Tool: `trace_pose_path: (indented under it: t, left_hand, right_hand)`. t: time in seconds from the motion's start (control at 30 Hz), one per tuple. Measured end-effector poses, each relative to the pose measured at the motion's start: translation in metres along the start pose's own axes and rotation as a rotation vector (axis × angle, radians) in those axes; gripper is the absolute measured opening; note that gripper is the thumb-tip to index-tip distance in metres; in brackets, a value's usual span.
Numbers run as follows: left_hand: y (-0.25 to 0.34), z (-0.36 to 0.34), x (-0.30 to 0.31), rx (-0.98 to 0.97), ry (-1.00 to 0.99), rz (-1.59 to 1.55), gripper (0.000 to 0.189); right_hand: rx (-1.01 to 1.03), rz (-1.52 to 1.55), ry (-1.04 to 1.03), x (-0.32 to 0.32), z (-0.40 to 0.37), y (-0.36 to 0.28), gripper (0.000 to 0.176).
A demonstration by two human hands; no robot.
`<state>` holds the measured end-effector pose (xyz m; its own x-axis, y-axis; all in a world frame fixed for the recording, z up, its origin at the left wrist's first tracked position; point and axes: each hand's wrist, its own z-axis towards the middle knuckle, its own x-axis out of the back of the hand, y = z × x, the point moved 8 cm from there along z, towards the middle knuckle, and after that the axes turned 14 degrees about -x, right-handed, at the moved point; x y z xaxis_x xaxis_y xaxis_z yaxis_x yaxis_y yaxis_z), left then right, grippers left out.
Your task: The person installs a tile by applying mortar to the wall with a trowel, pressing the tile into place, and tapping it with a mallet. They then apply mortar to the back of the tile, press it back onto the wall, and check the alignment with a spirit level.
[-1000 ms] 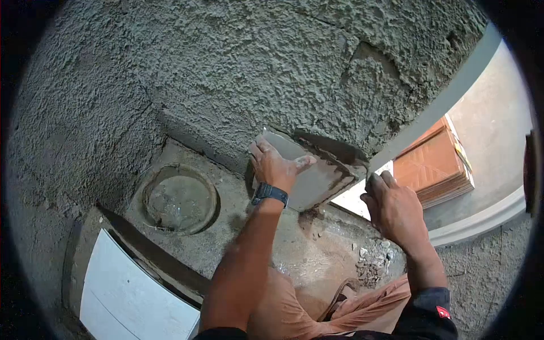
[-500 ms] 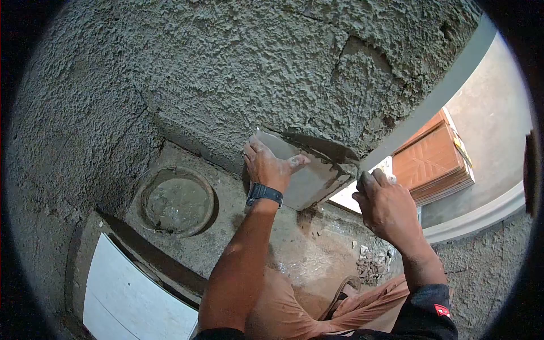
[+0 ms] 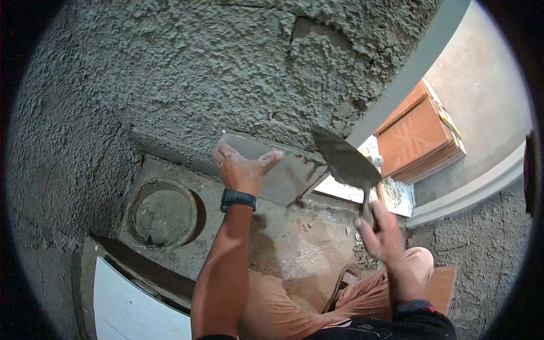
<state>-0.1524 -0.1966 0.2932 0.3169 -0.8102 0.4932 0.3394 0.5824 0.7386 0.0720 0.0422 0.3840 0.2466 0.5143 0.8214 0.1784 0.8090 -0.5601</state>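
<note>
My left hand (image 3: pixel 243 169) holds a grey tile (image 3: pixel 272 184) by its left part, the thumb spread along its face. The tile stands tilted at the foot of the rough wall, with wet mortar smears near its right end. In my right hand (image 3: pixel 384 235) is a trowel (image 3: pixel 347 160), gripped by its handle. Its mortar-coated blade points up and left, just beyond the tile's upper right corner. The right fingers are slightly blurred.
A round basin (image 3: pixel 198 218) of wet mortar stands on the floor at left. A white panel (image 3: pixel 133 309) lies below it. The rough mortar-covered wall (image 3: pixel 226 73) rises ahead. Beyond the doorway at right, brown boxes (image 3: pixel 416 133) are stacked. Rubble lies near my sandalled foot (image 3: pixel 345 280).
My right hand has drawn back from the tile's right edge, down toward me, bringing the trowel blade into plain view. My left hand stays on the tile. The whole view has shifted.
</note>
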Motion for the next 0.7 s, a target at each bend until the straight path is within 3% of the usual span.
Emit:
trace_pose_path:
  t: [0.07, 0.13, 0.17, 0.27, 0.33, 0.5, 0.57, 0.67, 0.7]
  left_hand:
    - [0.002, -0.002, 0.004, 0.03, -0.005, 0.062, 0.128]
    - [0.003, -0.001, 0.005, 0.011, 0.008, 0.052, 0.128]
    - [0.003, -0.001, 0.006, 0.003, 0.025, 0.037, 0.128]
    - [-0.006, 0.001, 0.0, -0.015, -0.001, -0.038, 0.12]
    - [0.002, 0.001, 0.002, -0.095, 0.037, 0.06, 0.11]
    - [-0.012, 0.004, -0.002, -0.067, 0.014, 0.119, 0.104]
    - [-0.017, 0.003, -0.001, -0.071, 0.044, 0.198, 0.102]
    - [-0.023, 0.007, -0.006, -0.057, -0.001, -0.009, 0.1]
    - [-0.021, 0.007, -0.007, -0.027, -0.047, -0.072, 0.114]
  right_hand:
    - [-0.184, 0.142, 0.049, -0.029, -0.038, 0.053, 0.023]
    - [-0.619, 0.451, -0.083, -0.073, -0.084, 0.097, 0.026]
    - [-0.635, 0.467, -0.076, -0.097, -0.105, 0.115, 0.026]
    - [-0.639, 0.443, 0.018, -0.15, -0.125, 0.144, 0.028]
    - [-0.484, 0.415, 0.257, -0.148, -0.105, 0.116, 0.025]
    - [-0.537, 0.644, 0.256, -0.203, -0.048, 0.124, 0.025]
    - [-0.442, 0.664, 0.296, -0.215, -0.033, 0.125, 0.026]
    - [-0.375, 0.646, 0.348, -0.226, -0.016, 0.127, 0.028]
    - [-0.331, 0.618, 0.371, -0.22, -0.012, 0.124, 0.031]
